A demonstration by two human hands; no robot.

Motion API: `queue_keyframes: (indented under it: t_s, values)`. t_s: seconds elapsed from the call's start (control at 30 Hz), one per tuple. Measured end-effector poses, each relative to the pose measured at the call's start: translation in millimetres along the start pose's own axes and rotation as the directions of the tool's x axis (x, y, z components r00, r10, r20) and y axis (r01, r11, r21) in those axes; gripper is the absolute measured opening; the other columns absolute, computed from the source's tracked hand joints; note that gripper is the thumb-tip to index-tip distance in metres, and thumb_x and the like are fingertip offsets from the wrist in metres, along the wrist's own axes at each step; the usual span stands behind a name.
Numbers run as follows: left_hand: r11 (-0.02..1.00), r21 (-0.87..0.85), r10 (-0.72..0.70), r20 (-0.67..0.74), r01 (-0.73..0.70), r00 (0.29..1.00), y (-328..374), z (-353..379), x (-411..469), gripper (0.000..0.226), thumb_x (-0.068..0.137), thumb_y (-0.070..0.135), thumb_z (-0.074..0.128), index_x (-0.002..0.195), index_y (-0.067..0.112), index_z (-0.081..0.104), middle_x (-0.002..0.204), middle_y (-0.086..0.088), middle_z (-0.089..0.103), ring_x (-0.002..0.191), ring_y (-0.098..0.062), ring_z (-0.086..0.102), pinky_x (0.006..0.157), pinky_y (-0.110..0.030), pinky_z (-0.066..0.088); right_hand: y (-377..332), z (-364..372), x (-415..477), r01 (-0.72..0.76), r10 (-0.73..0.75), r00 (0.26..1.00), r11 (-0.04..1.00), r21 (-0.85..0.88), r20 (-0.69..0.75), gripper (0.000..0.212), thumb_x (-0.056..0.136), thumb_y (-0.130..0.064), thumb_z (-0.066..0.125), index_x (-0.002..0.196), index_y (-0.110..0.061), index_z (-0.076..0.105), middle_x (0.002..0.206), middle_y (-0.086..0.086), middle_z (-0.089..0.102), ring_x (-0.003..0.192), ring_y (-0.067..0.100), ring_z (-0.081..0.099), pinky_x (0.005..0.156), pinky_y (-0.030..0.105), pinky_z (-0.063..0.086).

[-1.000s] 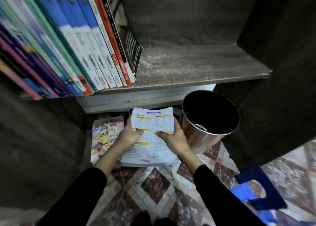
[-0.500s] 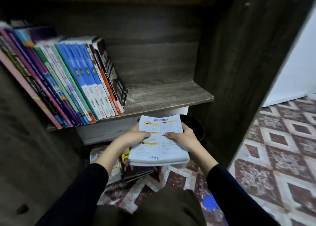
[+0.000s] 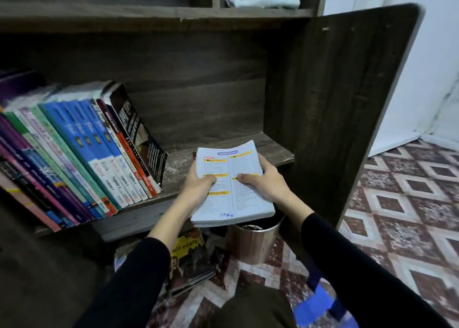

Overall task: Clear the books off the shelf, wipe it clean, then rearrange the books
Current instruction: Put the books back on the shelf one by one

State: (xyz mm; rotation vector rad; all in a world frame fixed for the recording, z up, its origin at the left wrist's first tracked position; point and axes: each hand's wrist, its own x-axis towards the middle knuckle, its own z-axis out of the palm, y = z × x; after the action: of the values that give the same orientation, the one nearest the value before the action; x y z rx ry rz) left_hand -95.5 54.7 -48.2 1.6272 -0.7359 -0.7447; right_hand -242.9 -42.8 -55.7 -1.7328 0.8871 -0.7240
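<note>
- The left hand (image 3: 198, 188) and right hand (image 3: 267, 183) each grip a side of the thick book (image 3: 232, 203), thumbs on top and fingers curled beneath.
- Its face shows 2 columns of print, too small to read.
- It is held over the shelf (image 3: 178, 163) edge, right of the leaning books (image 3: 87, 153).
- Spines read "Kimia" and "Fizik".
- A comic (image 3: 188, 245) on the floor reads "HANTU".
</note>
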Motion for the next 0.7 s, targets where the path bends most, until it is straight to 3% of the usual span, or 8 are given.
queue_keyframes:
  t_s: [0.1, 0.23, 0.33, 0.4, 0.53, 0.63, 0.7]
  values:
    - [1.0, 0.01, 0.016, -0.027, -0.016, 0.999, -7.4, -3.4, 29.8, 0.045, 0.09, -0.001, 0.05, 0.13, 0.02, 0.047, 0.113, -0.001, 0.066, 0.095, -0.02, 0.066, 0.082, -0.04, 0.055, -0.1, 5.3, 29.2, 0.021, -0.016, 0.998, 0.997, -0.079, 0.06, 0.053, 0.079, -0.032, 0.073, 0.126, -0.036, 0.05, 0.108, -0.014, 0.066, 0.094, 0.006, 0.063, 0.072, 0.018, 0.047]
    - [0.996, 0.089, 0.008, -0.032, -0.005, 0.999, -25.4, -7.5, 68.9, 0.041, 0.091, 0.004, 0.051, 0.129, 0.019, 0.047, 0.116, 0.0, 0.065, 0.094, -0.018, 0.063, 0.075, -0.031, 0.052, 11.3, 14.5, 68.2, 0.005, 0.014, 0.995, 0.982, -0.187, 0.098, 0.063, 0.081, -0.038, 0.071, 0.137, -0.039, 0.041, 0.11, -0.012, 0.062, 0.1, 0.011, 0.059, 0.078, 0.022, 0.041]
    - [0.971, 0.238, 0.005, -0.022, 0.001, 1.0, -39.1, -11.7, 96.6, 0.049, 0.091, 0.016, 0.054, 0.138, 0.025, 0.042, 0.121, 0.001, 0.064, 0.102, -0.022, 0.062, 0.088, -0.034, 0.05, 21.5, 19.0, 93.0, -0.008, 0.037, 0.993, 0.967, -0.254, 0.109, 0.065, 0.082, -0.04, 0.07, 0.139, -0.038, 0.039, 0.113, -0.009, 0.061, 0.098, 0.013, 0.056, 0.07, 0.019, 0.039]
    - [0.916, 0.402, -0.004, -0.007, 0.006, 1.0, -43.0, -16.3, 114.8, 0.061, 0.091, 0.028, 0.055, 0.146, 0.027, 0.029, 0.125, 0.001, 0.062, 0.106, -0.025, 0.061, 0.089, -0.033, 0.049, 27.1, 21.5, 106.7, -0.013, 0.051, 0.991, 0.958, -0.288, 0.122, 0.066, 0.083, -0.042, 0.068, 0.14, -0.037, 0.037, 0.114, -0.007, 0.063, 0.095, 0.013, 0.057, 0.063, 0.014, 0.038]
    - [0.615, 0.788, -0.018, -0.001, 0.012, 1.0, -37.5, -18.3, 127.8, 0.078, 0.09, 0.051, 0.048, 0.152, 0.021, 0.011, 0.131, -0.009, 0.056, 0.114, -0.032, 0.055, 0.087, -0.033, 0.046, 35.6, 24.7, 120.8, -0.04, 0.1, 0.986, 0.92, -0.39, 0.134, 0.072, 0.084, -0.048, 0.065, 0.144, -0.031, 0.029, 0.121, 0.0, 0.062, 0.111, 0.021, 0.056, 0.083, 0.028, 0.043]
    - [0.297, 0.954, 0.023, -0.052, 0.043, 0.998, -28.1, -14.2, 117.2, 0.077, 0.092, 0.059, 0.037, 0.147, 0.007, 0.024, 0.13, -0.017, 0.052, 0.117, -0.035, 0.051, 0.085, -0.036, 0.044, 36.2, 28.2, 125.4, -0.071, 0.159, 0.976, 0.877, -0.475, 0.148, 0.071, 0.082, -0.055, 0.062, 0.14, -0.026, 0.033, 0.122, 0.002, 0.06, 0.113, 0.023, 0.055, 0.088, 0.032, 0.045]
    - [0.274, 0.96, 0.031, -0.073, 0.062, 0.997, -23.3, -18.7, 109.6, 0.074, 0.091, 0.063, 0.036, 0.136, 0.005, 0.043, 0.124, -0.017, 0.056, 0.113, -0.034, 0.054, 0.081, -0.034, 0.044, 35.6, 29.3, 125.4, -0.084, 0.193, 0.969, 0.844, -0.53, 0.154, 0.074, 0.079, -0.066, 0.058, 0.137, -0.025, 0.038, 0.126, 0.002, 0.058, 0.116, 0.025, 0.054, 0.088, 0.034, 0.045]
